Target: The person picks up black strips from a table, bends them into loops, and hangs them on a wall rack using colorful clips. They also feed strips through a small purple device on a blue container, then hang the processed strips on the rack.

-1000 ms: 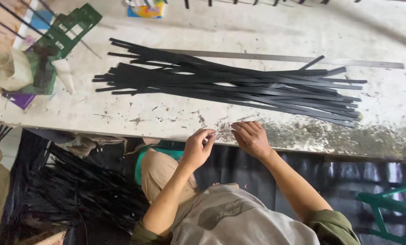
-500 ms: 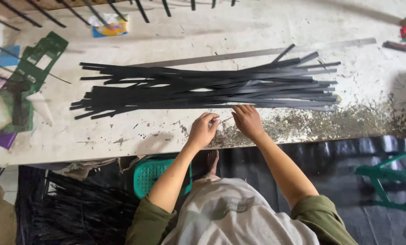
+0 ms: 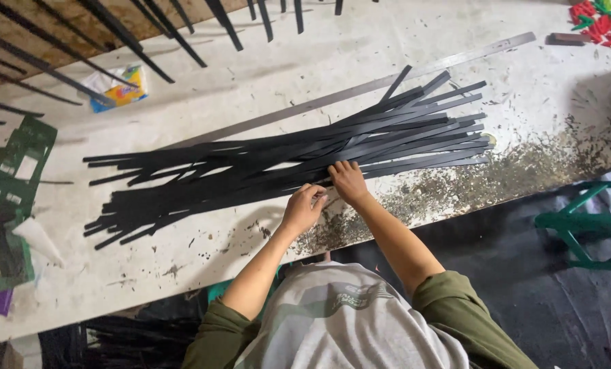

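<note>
A long pile of thin black strips (image 3: 251,167) lies across the stained white table (image 3: 182,253). My right hand (image 3: 348,181) rests fingers-down on the pile's near edge, around its middle. Just left of it, my left hand (image 3: 304,208) is curled, its fingertips pinching at a black strip on the same near edge. Both forearms reach up from green sleeves over a grey shirt. A long metal ruler (image 3: 360,89) lies on the table just behind the pile, slanting up to the right.
Dark shavings (image 3: 524,171) cover the table's near right edge. A colourful packet (image 3: 117,85) and more black strips (image 3: 114,27) lie at the back left. Green plastic frames (image 3: 18,171) sit far left, red pieces (image 3: 599,20) at the back right, a green stool (image 3: 585,222) on the floor.
Both hands have moved from the table's near edge up onto the near side of the strip pile. The camera view has swung, so the pile now slants.
</note>
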